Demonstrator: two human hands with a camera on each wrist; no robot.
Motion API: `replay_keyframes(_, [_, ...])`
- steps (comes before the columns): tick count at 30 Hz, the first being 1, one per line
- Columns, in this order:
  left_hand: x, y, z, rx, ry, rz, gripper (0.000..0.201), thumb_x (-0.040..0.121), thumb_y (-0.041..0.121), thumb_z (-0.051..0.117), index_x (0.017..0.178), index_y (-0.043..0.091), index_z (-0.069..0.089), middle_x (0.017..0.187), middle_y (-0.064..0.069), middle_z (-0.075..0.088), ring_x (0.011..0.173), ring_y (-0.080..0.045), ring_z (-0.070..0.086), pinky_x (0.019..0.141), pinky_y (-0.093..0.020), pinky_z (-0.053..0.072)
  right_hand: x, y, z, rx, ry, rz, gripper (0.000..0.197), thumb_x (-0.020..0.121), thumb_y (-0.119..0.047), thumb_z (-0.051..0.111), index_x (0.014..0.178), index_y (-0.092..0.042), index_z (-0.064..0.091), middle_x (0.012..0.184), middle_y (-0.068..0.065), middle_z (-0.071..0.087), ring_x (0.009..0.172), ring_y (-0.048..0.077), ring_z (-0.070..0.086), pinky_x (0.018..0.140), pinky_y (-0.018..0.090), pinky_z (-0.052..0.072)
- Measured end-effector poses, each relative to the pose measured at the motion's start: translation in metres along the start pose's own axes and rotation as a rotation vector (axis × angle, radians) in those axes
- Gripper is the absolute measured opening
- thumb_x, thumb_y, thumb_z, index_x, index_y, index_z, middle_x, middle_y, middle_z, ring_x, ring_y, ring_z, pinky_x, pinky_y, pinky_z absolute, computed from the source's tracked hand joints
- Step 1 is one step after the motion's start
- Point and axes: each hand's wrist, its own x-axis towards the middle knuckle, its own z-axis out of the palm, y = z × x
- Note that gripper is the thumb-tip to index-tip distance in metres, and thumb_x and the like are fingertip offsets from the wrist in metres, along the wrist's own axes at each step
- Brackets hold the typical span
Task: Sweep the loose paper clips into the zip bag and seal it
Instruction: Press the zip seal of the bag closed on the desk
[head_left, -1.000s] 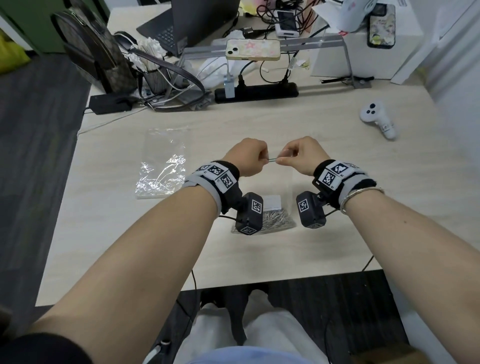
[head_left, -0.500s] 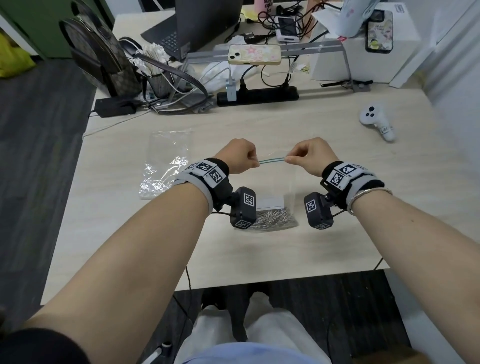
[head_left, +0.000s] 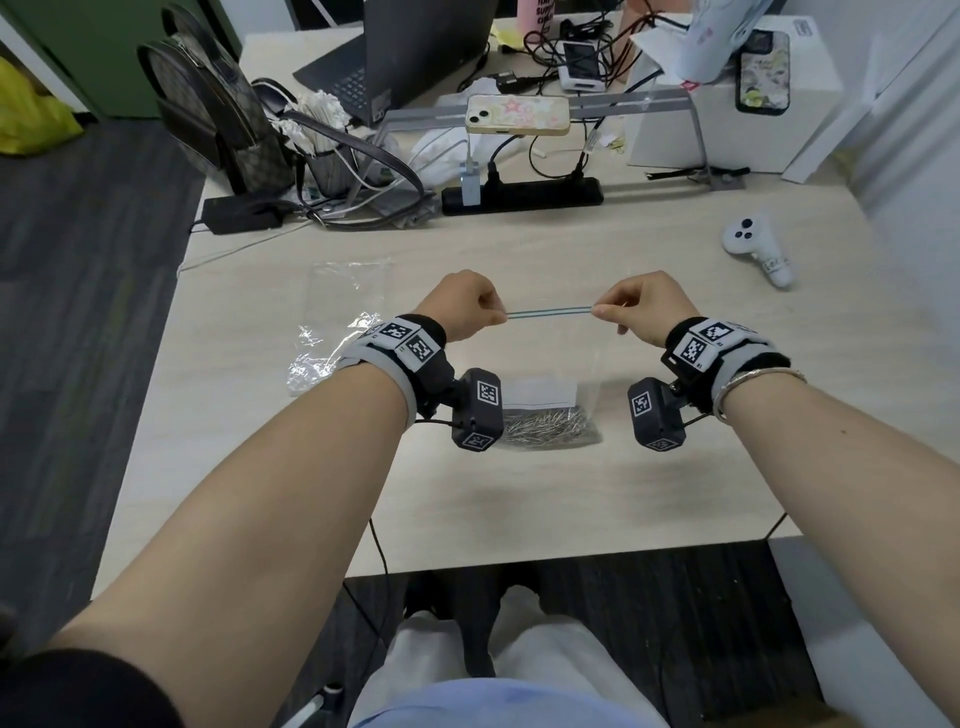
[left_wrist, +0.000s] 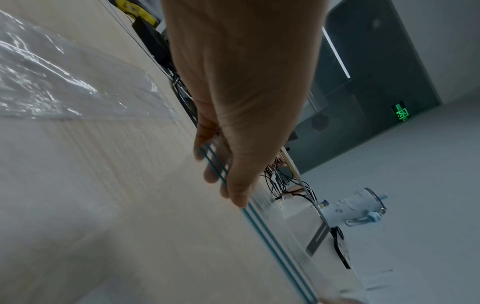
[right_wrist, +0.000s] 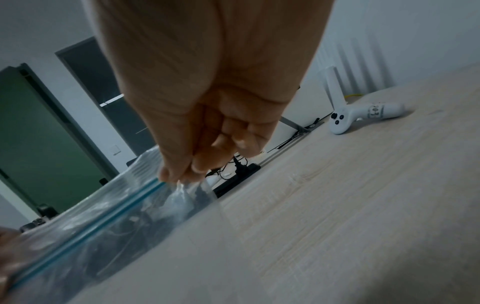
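Left hand: the left hand (head_left: 466, 306) pinched the left end of the top strip of the clear plastic zip bag (head_left: 550, 358), with its thumb and fingers squeezed tight on it.
Right hand: the right hand (head_left: 641, 306) pinched the right end of the same strip, and its fingers (right_wrist: 228, 144) were curled in tight.
Zip strip: the thin blue-green zip strip (head_left: 549, 312) was pulled straight between the two hands. In the left wrist view it showed as two blue lines (left_wrist: 272, 232) side by side.
Is it sealed: I could not tell if the strip was pressed shut all the way.
Zip bag: it hung down from the hands, held up above the light wooden table (head_left: 675, 467), with its bottom down near the table top.
Paper clips: the small silver metal paper clips (head_left: 545, 426) sat in a heap at the bottom of the bag, under a white label (head_left: 540, 395).
Other bag: a crinkly clear plastic wrapper (head_left: 337, 322) lay flat on the table, to the left of the left hand.
Controller: a white game controller (head_left: 758, 252) lay on the table, far off to the right.
Back of table: a long black power strip (head_left: 522, 197) and a phone in a cream case with stars (head_left: 517, 114) were at the far side.
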Motion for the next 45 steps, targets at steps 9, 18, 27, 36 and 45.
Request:
replay_keyframes(9, [0.000, -0.003, 0.013, 0.034, 0.160, -0.037, 0.006, 0.089, 0.010, 0.059, 0.087, 0.006, 0.063, 0.089, 0.002, 0.061, 0.081, -0.018, 0.056, 0.073, -0.030, 0.047, 0.003, 0.000, 0.009, 0.024, 0.102, 0.045, 0.008, 0.086, -0.011, 0.064, 0.079, -0.012, 0.067, 0.060, 0.004, 0.064, 0.043, -0.003, 0.058, 0.048, 0.018, 0.049])
replay_keyframes(18, [-0.001, -0.021, 0.013, -0.079, 0.170, 0.035, 0.009, 0.086, 0.004, 0.061, 0.094, 0.004, 0.066, 0.090, -0.004, 0.060, 0.084, -0.015, 0.053, 0.074, -0.023, 0.041, 0.007, 0.018, 0.005, 0.249, 0.120, 0.092, 0.009, 0.085, 0.005, 0.060, 0.088, -0.001, 0.066, 0.072, 0.007, 0.064, 0.058, 0.004, 0.068, 0.061, 0.017, 0.057])
replay_keyframes(27, [0.008, -0.025, 0.022, 0.011, 0.272, 0.024, 0.011, 0.088, 0.004, 0.055, 0.086, 0.010, 0.064, 0.092, -0.006, 0.066, 0.085, -0.021, 0.058, 0.075, -0.033, 0.049, 0.013, 0.020, 0.011, 0.247, 0.178, 0.069, 0.008, 0.085, 0.001, 0.061, 0.087, -0.002, 0.069, 0.068, 0.001, 0.064, 0.057, 0.004, 0.068, 0.058, 0.013, 0.055])
replay_keyframes(36, [0.003, -0.042, 0.041, 0.037, 0.069, 0.101, 0.009, 0.083, 0.004, 0.056, 0.087, 0.009, 0.063, 0.090, -0.002, 0.063, 0.093, -0.022, 0.059, 0.079, -0.025, 0.043, 0.008, 0.030, 0.008, 0.031, 0.032, 0.055, 0.007, 0.077, -0.006, 0.072, 0.083, -0.008, 0.073, 0.082, 0.001, 0.070, 0.069, -0.001, 0.062, 0.073, 0.009, 0.049])
replay_keyframes(45, [0.017, -0.016, 0.030, -0.146, 0.114, 0.016, 0.006, 0.083, 0.026, 0.065, 0.086, 0.022, 0.063, 0.090, 0.004, 0.065, 0.090, -0.013, 0.059, 0.081, -0.030, 0.049, 0.014, 0.013, 0.004, -0.054, 0.065, -0.011, 0.014, 0.084, -0.019, 0.068, 0.091, -0.008, 0.072, 0.081, 0.001, 0.062, 0.069, 0.007, 0.049, 0.063, 0.015, 0.038])
